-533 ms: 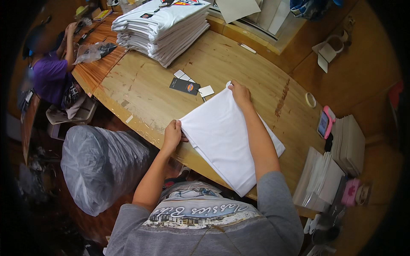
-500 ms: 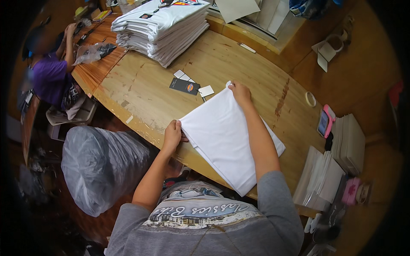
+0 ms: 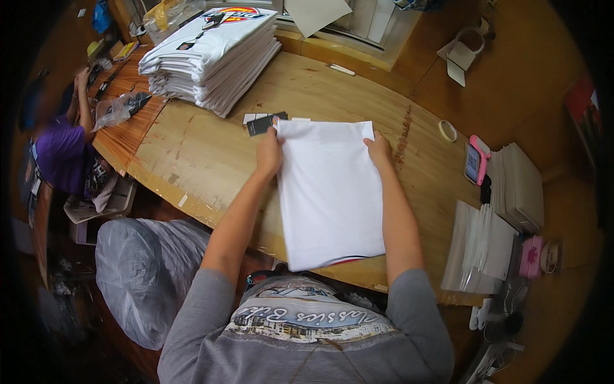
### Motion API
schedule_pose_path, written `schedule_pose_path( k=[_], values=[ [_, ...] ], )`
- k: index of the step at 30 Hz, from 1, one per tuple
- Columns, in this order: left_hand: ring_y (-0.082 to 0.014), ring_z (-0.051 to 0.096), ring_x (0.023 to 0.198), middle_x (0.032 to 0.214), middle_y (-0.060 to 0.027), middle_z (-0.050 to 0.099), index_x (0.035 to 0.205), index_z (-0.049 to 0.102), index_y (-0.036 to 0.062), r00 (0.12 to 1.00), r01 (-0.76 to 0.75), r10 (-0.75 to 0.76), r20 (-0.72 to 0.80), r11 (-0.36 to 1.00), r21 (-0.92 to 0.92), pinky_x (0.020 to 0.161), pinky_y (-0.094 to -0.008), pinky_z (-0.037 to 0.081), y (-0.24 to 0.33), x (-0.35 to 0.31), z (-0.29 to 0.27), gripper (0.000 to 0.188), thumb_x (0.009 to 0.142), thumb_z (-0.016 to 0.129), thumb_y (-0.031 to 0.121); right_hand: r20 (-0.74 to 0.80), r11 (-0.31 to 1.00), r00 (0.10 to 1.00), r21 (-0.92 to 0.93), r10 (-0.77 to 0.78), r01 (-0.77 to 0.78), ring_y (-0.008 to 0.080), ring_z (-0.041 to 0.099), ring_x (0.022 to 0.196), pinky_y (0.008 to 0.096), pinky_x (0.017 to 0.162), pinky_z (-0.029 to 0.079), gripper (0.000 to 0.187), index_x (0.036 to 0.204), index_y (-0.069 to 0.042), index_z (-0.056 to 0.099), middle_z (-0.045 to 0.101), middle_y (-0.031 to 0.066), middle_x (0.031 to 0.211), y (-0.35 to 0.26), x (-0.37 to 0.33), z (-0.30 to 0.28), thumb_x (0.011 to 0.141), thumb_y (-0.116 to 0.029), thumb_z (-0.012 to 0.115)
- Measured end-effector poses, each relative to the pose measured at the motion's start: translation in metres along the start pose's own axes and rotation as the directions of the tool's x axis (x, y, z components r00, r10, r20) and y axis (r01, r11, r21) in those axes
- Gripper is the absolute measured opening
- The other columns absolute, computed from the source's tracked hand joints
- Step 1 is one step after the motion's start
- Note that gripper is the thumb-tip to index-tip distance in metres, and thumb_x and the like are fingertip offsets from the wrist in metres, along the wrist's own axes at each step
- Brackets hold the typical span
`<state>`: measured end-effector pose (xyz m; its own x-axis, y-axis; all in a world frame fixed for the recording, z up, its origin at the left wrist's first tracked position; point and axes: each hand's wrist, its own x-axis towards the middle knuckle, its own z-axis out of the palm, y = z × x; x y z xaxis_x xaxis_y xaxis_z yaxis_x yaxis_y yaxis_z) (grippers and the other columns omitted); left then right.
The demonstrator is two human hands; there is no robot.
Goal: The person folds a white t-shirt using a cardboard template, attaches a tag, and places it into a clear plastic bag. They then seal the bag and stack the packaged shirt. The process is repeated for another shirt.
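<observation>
A white T-shirt [image 3: 329,192], folded into a neat rectangle, lies lengthwise before me on the wooden table. My left hand [image 3: 269,153] pinches its far left corner, fingers mostly hidden behind the cloth. The far right corner is gripped by my right hand [image 3: 379,152], thumb on top. Along the near edge a sliver of dark and red shows beneath the white fabric. Just beyond my left hand lies a black hang tag [image 3: 259,126], partly covered, with white tags beside it.
A tall stack of folded white T-shirts [image 3: 211,70] stands far left. On the right are a tape roll [image 3: 447,131], a phone in a pink case [image 3: 474,161] and clear plastic sleeves [image 3: 470,246]. A stuffed grey bag [image 3: 137,275] sits left, below a person in purple [image 3: 61,150].
The T-shirt has turned from a slant to nearly straight and now looks like a squared rectangle. My left hand moved away from me to its far left corner; my right hand shifted right and slightly nearer.
</observation>
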<state>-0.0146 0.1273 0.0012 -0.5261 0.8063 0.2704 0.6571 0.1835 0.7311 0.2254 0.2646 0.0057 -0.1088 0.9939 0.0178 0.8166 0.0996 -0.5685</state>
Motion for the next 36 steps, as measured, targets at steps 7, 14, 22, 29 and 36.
schedule_pose_path(
  k=[7, 14, 22, 29, 36],
  values=[
    [-0.0207, 0.059, 0.077, 0.085, -0.0111, 0.061, 0.096, 0.052, 0.0012, 0.866, 0.303, -0.210, 0.453, 0.942, -0.144, 0.068, -0.0312, 0.045, -0.003, 0.081, 0.012, 0.032, 0.072, 0.066, 0.018, 0.349, 0.909, 0.937, 0.386, 0.018, -0.161, 0.0179, 0.057, 0.079, 0.0285, 0.071, 0.045, 0.042, 0.107, 0.004, 0.048, 0.060, 0.0125, 0.093, 0.020, 0.024, -0.020, 0.072, -0.011, 0.066],
    [-0.0191, 0.053, 0.097, 0.103, -0.0092, 0.058, 0.077, 0.051, 0.0050, 0.602, 0.047, 0.343, 0.721, 0.886, -0.461, 0.081, -0.0278, 0.040, 0.039, 0.027, -0.093, 0.016, 0.068, 0.063, 0.004, 0.170, 0.657, 0.954, 0.753, -0.245, 0.035, 0.0177, 0.055, 0.090, 0.0291, 0.080, 0.044, 0.022, 0.092, 0.003, 0.052, 0.060, 0.0122, 0.093, 0.000, -0.076, -0.106, 0.071, 0.008, 0.056],
    [-0.0301, 0.037, 0.116, 0.123, -0.0084, 0.042, 0.082, 0.054, 0.0066, 0.474, -0.582, 0.482, 0.737, 0.800, -0.148, 0.090, -0.0391, 0.034, 0.011, -0.131, -0.113, 0.027, 0.058, 0.066, 0.013, 0.428, 0.859, 0.752, 0.354, -0.501, 0.371, 0.0257, 0.050, 0.103, 0.0363, 0.090, 0.035, 0.015, 0.072, -0.002, 0.058, 0.060, 0.0090, 0.098, 0.049, -0.201, -0.097, 0.066, 0.010, 0.049],
    [-0.0304, 0.049, 0.087, 0.090, -0.0132, 0.053, 0.094, 0.055, 0.0033, 0.691, -0.413, 0.192, 0.697, 0.896, 0.163, 0.079, -0.0392, 0.039, 0.035, -0.120, -0.085, 0.043, 0.055, 0.072, 0.014, 0.470, 0.958, 0.840, 0.044, -0.270, 0.283, 0.0216, 0.042, 0.107, 0.0334, 0.091, 0.024, 0.029, 0.087, -0.005, 0.061, 0.055, 0.0075, 0.102, 0.008, -0.189, -0.080, 0.062, -0.017, 0.069],
    [-0.0139, 0.055, 0.078, 0.081, -0.0029, 0.059, 0.091, 0.059, 0.0019, 0.605, 0.319, 0.153, 0.781, 0.853, -0.414, 0.071, -0.0271, 0.043, 0.019, -0.117, -0.094, 0.033, 0.060, 0.069, 0.003, 0.541, 0.918, 0.787, 0.389, -0.296, 0.078, 0.0153, 0.054, 0.085, 0.0293, 0.075, 0.041, 0.045, 0.101, -0.005, 0.054, 0.058, 0.0048, 0.087, 0.054, -0.187, -0.090, 0.061, -0.012, 0.073]
  ],
)
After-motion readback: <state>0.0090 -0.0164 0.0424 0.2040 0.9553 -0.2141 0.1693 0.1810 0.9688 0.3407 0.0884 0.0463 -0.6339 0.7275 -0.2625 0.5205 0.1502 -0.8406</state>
